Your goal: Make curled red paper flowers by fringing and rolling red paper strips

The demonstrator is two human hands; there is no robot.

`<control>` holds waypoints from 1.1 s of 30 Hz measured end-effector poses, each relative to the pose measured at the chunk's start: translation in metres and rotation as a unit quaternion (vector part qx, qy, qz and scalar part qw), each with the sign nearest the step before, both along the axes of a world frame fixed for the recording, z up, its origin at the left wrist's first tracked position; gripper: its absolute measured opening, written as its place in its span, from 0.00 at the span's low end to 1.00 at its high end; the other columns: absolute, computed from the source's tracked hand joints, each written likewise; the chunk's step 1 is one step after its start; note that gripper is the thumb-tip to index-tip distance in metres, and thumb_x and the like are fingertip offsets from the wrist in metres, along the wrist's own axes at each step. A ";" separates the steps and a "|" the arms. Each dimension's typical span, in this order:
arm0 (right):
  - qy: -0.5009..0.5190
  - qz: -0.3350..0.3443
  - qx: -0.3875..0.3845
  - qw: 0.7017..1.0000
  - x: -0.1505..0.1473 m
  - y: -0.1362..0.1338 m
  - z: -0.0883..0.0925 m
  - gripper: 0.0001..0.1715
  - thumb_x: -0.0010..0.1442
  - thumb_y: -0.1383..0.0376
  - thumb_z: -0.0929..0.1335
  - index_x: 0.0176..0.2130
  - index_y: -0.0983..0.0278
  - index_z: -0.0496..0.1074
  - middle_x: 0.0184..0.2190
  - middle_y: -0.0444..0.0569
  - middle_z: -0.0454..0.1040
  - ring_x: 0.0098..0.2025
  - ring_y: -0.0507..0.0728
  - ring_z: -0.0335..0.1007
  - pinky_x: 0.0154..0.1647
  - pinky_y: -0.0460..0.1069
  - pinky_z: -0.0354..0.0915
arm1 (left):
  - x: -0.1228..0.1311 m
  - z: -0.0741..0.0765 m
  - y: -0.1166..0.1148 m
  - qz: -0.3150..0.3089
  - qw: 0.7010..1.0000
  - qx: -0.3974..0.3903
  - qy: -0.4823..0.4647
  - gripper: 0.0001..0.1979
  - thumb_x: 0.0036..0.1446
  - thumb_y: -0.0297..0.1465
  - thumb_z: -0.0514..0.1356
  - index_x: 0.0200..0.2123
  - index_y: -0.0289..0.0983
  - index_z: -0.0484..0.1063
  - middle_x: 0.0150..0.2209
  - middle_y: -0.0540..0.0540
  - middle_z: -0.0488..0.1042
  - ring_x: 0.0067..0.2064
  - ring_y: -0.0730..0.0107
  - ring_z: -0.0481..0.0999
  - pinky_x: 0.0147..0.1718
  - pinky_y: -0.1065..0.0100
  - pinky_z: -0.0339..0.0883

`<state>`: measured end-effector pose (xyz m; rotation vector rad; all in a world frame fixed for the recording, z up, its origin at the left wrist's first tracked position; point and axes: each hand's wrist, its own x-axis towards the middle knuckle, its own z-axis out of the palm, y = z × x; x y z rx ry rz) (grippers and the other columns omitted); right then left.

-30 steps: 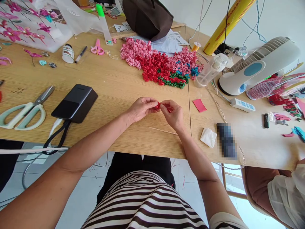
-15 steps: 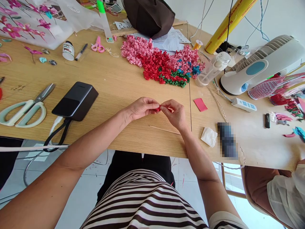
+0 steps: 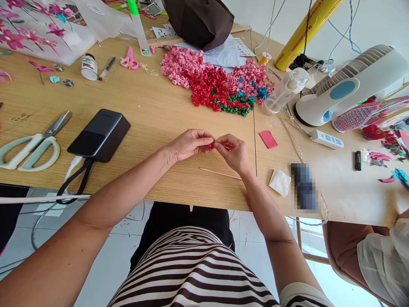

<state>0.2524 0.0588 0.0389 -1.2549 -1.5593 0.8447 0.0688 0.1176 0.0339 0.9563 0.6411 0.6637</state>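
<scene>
My left hand [image 3: 194, 144] and my right hand [image 3: 234, 150] meet fingertip to fingertip over the table. Both pinch a small red piece [image 3: 211, 146], mostly covered by the fingers, so its exact shape is unclear. A thin pale stick [image 3: 220, 173] lies below the hands, its right end passing under my right wrist. Beyond them is a heap of small ruffled flowers [image 3: 211, 83] in pink, red, green and blue. To the right rest a flat red square [image 3: 268, 139] and a folded white tissue [image 3: 280, 182].
At left lie large scissors [image 3: 35, 143] and a black power bank [image 3: 99, 135] with cables. Farther back are pink scissors [image 3: 129, 59] and a small bottle [image 3: 89, 67]. A clear bottle [image 3: 283, 94], white fan [image 3: 345, 87] and power strip [image 3: 326, 139] stand right. Another person sits at right.
The view has shifted very slightly. My hands stay together on the small red piece, with only tiny finger movement.
</scene>
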 end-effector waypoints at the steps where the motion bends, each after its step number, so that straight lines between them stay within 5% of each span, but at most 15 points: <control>1: 0.006 -0.010 -0.009 1.000 0.000 0.001 -0.001 0.17 0.60 0.51 0.74 0.33 0.62 0.76 0.32 0.47 0.80 0.33 0.53 0.76 0.37 0.50 0.72 | 0.000 0.000 -0.001 0.014 1.000 0.016 -0.001 0.20 0.40 0.41 0.79 0.31 0.34 0.80 0.31 0.46 0.80 0.34 0.73 0.77 0.33 0.72 0.67; 9: 0.028 -0.078 -0.035 0.996 -0.006 0.002 -0.001 0.20 0.58 0.48 0.74 0.32 0.62 0.77 0.31 0.48 0.81 0.32 0.53 0.75 0.35 0.49 0.71 | 0.007 -0.003 -0.003 0.072 0.985 0.149 0.048 0.20 0.44 0.44 0.76 0.33 0.34 0.82 0.32 0.44 0.81 0.36 0.69 0.76 0.34 0.68 0.67; 33: 0.113 -0.098 -0.100 0.984 -0.006 0.002 -0.010 0.16 0.50 0.53 0.77 0.29 0.63 0.79 0.26 0.45 0.79 0.27 0.50 0.69 0.32 0.48 0.66 | 0.011 0.005 -0.007 0.061 0.988 0.126 0.065 0.14 0.42 0.38 0.73 0.28 0.33 0.78 0.28 0.47 0.79 0.30 0.73 0.73 0.33 0.67 0.66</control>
